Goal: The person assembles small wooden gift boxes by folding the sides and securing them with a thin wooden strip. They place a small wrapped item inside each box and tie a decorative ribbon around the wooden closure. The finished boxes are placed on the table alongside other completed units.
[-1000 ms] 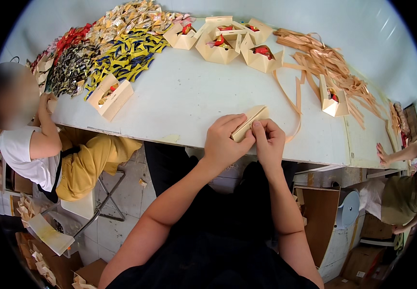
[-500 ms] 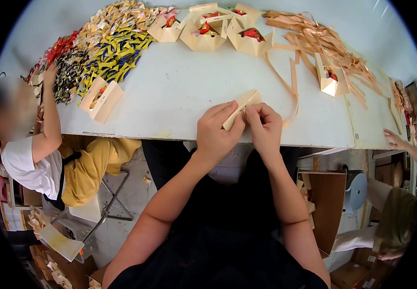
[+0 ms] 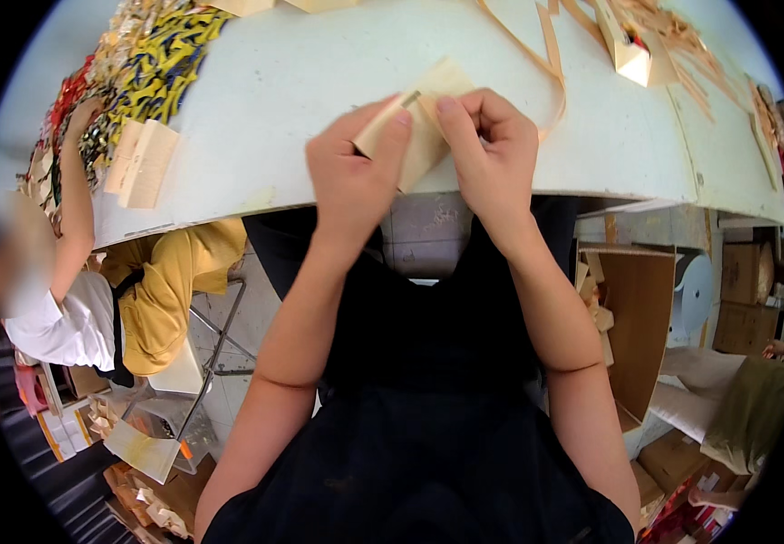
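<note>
A cream folded-card gift box (image 3: 424, 145) is between my two hands, just above the near edge of the white table. My left hand (image 3: 353, 168) grips its left side, the thumb lying along a folded edge. With thumb and bent fingers, my right hand (image 3: 493, 150) pinches the box's right side. A dark slot shows near the top fold, and one panel (image 3: 446, 78) sticks out beyond my fingers. What is inside the box is hidden.
Tan ribbons (image 3: 552, 68) trail over the table near an open cream box (image 3: 629, 56). Another cream box (image 3: 145, 163) stands left, by piles of wrapped sweets (image 3: 170, 50). A co-worker's arm (image 3: 75, 172) reaches into them. A brown carton (image 3: 637, 326) stands below the table at right.
The view has shifted, so the far boxes are mostly out of frame. In my hands the box has turned and shows more of its panels; my hands are slightly farther apart.
</note>
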A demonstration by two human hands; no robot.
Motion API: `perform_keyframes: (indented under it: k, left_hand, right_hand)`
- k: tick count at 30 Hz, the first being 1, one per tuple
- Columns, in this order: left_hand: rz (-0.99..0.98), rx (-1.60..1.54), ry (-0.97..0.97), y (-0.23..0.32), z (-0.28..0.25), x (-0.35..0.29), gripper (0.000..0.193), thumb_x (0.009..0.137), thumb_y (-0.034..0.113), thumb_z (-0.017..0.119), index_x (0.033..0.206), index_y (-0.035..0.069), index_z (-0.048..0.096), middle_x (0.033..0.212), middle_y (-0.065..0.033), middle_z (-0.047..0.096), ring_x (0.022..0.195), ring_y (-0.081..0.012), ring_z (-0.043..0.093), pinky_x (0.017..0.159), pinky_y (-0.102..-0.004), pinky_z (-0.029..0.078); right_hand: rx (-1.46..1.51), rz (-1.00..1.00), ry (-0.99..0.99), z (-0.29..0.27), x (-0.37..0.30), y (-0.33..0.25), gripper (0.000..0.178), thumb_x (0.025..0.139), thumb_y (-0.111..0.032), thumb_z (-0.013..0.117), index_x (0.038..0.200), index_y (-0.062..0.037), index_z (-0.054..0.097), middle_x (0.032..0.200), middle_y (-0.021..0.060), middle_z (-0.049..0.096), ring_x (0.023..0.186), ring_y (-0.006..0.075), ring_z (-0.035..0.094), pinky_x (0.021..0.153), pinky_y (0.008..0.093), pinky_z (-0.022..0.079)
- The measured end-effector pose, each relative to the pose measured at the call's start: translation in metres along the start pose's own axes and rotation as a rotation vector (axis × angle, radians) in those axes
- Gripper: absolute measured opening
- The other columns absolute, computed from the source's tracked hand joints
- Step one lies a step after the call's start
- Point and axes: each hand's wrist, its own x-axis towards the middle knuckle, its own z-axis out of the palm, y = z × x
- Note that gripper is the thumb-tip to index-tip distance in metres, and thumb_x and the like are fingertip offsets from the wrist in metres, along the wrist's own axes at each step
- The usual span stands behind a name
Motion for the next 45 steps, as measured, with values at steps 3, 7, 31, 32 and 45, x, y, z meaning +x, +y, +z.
perform_keyframes:
  k: [3, 7, 31, 32, 45]
  left_hand:
    - [-0.086, -0.068, -0.011, 0.000, -0.005, 0.001, 0.028, 0.102, 0.018, 0.076, 0.114, -0.007, 0.081, 0.089, -0.0050, 0.078, 0.079, -0.0087, 0.067, 0.071, -0.0259, 0.054]
    - [-0.114, -0.101, -0.018, -0.001, -0.002, 0.004, 0.030, 0.104, 0.021, 0.075, 0.113, -0.008, 0.081, 0.083, -0.0020, 0.075, 0.073, -0.0050, 0.063, 0.063, -0.0229, 0.049]
    - [-0.134, -0.175, -0.001, -0.020, -0.012, 0.007, 0.035, 0.099, 0.021, 0.080, 0.115, -0.011, 0.079, 0.097, -0.0096, 0.079, 0.083, -0.0115, 0.073, 0.075, -0.0238, 0.057]
    - [-0.130, -0.150, 0.004, -0.019, -0.012, 0.007, 0.035, 0.099, 0.021, 0.080, 0.115, -0.010, 0.079, 0.097, -0.0094, 0.079, 0.083, -0.0112, 0.073, 0.075, -0.0237, 0.056]
    - [0.022, -0.280, -0.210, -0.013, -0.011, 0.012, 0.019, 0.105, 0.009, 0.069, 0.104, -0.005, 0.082, 0.104, -0.0102, 0.080, 0.092, -0.0124, 0.071, 0.080, -0.0249, 0.054]
  right_hand:
    - [0.089, 0.009, -0.007, 0.000, -0.003, 0.000, 0.025, 0.100, -0.014, 0.075, 0.082, 0.0015, 0.069, 0.064, -0.0042, 0.059, 0.061, 0.0020, 0.046, 0.056, 0.0235, 0.038]
    - [0.153, 0.059, -0.019, -0.005, -0.001, -0.004, 0.024, 0.098, -0.014, 0.076, 0.081, 0.0009, 0.069, 0.063, -0.0049, 0.060, 0.059, 0.0016, 0.047, 0.054, 0.0227, 0.037]
    - [-0.357, 0.306, -0.226, 0.003, 0.038, -0.075, 0.029, 0.092, -0.015, 0.072, 0.073, 0.0071, 0.071, 0.058, 0.0053, 0.062, 0.055, 0.0073, 0.053, 0.051, 0.0274, 0.041]
    - [-0.373, 0.309, -0.236, 0.003, 0.038, -0.076, 0.030, 0.092, -0.016, 0.072, 0.073, 0.0070, 0.071, 0.058, 0.0052, 0.062, 0.055, 0.0073, 0.054, 0.051, 0.0274, 0.041]
    - [-0.146, 0.083, -0.279, -0.024, 0.020, -0.004, 0.034, 0.099, -0.025, 0.076, 0.091, 0.0074, 0.078, 0.069, 0.0027, 0.068, 0.063, 0.0051, 0.057, 0.058, 0.0253, 0.044]
